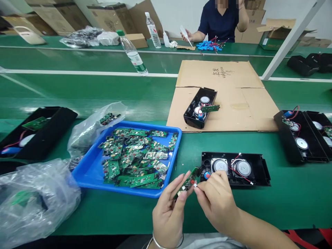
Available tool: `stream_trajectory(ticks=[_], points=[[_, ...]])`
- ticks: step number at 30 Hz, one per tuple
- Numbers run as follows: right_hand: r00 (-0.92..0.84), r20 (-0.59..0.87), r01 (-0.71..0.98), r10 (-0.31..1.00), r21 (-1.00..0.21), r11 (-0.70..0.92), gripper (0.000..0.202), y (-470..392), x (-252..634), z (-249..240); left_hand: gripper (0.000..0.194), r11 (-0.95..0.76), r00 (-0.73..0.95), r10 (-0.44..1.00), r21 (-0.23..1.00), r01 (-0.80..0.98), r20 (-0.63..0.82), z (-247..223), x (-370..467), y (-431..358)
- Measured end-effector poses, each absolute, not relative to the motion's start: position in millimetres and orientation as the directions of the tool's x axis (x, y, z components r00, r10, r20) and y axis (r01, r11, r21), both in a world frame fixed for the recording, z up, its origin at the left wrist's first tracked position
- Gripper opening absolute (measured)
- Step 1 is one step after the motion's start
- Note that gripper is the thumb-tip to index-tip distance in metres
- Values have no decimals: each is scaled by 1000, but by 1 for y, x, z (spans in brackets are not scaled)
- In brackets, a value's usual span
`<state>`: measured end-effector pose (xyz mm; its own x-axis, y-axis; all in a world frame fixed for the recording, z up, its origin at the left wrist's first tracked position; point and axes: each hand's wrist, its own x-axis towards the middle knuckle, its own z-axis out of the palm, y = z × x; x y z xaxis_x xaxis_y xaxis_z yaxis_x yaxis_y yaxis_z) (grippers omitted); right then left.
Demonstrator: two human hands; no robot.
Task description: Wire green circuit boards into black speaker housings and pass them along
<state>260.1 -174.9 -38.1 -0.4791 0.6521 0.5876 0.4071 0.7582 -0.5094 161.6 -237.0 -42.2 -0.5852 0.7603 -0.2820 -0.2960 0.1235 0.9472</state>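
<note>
My left hand is closed on a green circuit board, held tilted by its edges. Close by, my right hand pinches a small white plug connector right beside the board; whether the two touch I cannot tell. Just behind my hands lies a black speaker housing with two round speakers and red and black wires. A blue cylindrical part shows at its left end, partly hidden by my fingers. Left of my hands, a blue tray holds several loose circuit boards.
Another speaker housing rests on a cardboard sheet. More housings stand at right and left. Plastic bags flank the tray. Across the bench, a person holds a white bottle near blue wired parts.
</note>
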Motion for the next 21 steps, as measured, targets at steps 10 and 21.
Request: stream_trajectory(ticks=[10, 21], points=[[-436, 636, 396, 636, -499, 771, 20, -173, 259, -35, 31, 77, -673, 730, 993, -95, -121, -45, 173, -237], [-444, 631, 425, 636, -476, 770, 22, -172, 259, -37, 23, -95, -575, 812, 995, 37, 99, -58, 163, -236]])
